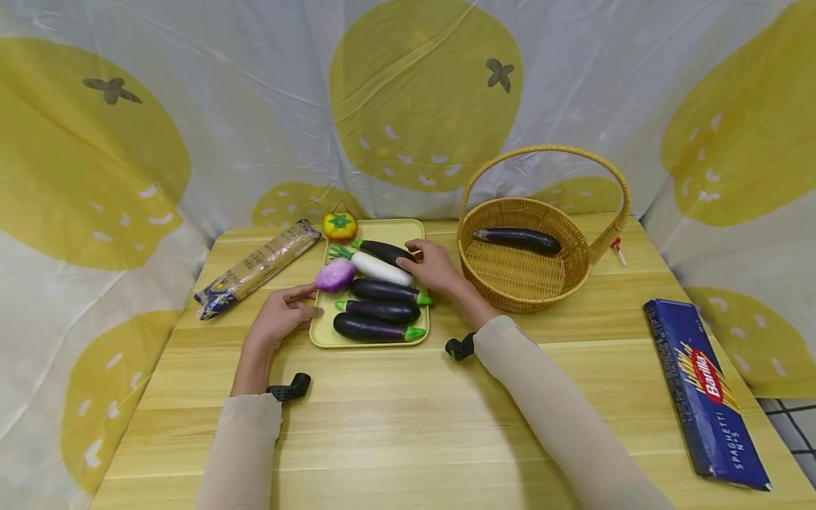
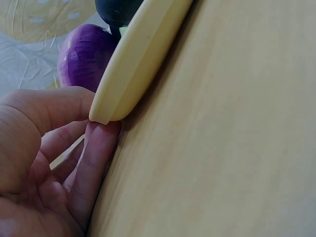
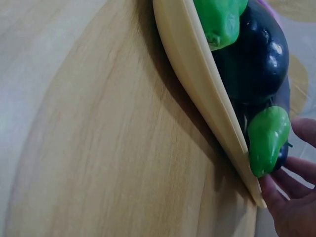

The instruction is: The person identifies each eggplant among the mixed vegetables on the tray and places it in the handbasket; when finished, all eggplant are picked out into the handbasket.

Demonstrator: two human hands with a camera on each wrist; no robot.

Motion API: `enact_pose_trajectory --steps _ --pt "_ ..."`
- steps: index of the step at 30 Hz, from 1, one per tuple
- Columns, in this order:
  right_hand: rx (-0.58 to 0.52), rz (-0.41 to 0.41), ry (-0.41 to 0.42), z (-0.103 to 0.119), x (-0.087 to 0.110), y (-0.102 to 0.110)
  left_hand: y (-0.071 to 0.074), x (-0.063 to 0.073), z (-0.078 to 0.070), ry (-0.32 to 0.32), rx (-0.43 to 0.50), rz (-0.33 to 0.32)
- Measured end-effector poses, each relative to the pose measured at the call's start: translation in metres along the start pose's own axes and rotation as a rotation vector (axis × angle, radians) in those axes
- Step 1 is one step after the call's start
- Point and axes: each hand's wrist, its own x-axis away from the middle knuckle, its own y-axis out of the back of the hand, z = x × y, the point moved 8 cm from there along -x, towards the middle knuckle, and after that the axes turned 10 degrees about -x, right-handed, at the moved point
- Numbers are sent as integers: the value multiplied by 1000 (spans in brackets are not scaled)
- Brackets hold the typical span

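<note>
A pale yellow tray (image 1: pixel 370 228) bears several dark eggplants, a white radish (image 1: pixel 381 269) with green leaves, and a round purple vegetable (image 1: pixel 335 275) at its left side. My left hand (image 1: pixel 283 315) pinches the tray's left rim; in the left wrist view that rim (image 2: pixel 111 94) lies between thumb and finger. At the far side of the tray, my right hand (image 1: pixel 436 268) holds the blunt right end of the farthest eggplant (image 1: pixel 382 251). In the right wrist view, a green eggplant cap (image 3: pixel 269 140) partly hides that end, with the thumb and fingers around it.
A wicker basket (image 1: pixel 516 283) with a tall handle stands right of the tray, one eggplant (image 1: pixel 516 239) inside. A yellow tomato-like vegetable (image 1: pixel 340 226) sits at the tray's far left corner. A pasta packet (image 1: pixel 258 268) lies left, a blue spaghetti box (image 1: pixel 704 393) right, a small lollipop (image 1: pixel 618 250) beyond the basket.
</note>
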Motion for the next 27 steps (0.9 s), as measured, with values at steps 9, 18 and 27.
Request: enact_pose_trajectory --steps 9,18,27 --pt "127 26 29 3 -7 -7 0 1 -4 -4 -2 -14" --pt "91 13 26 9 1 -4 0 2 -2 -11 0 -8" --pt "142 -8 66 27 21 21 -1 0 -1 -9 10 -11"
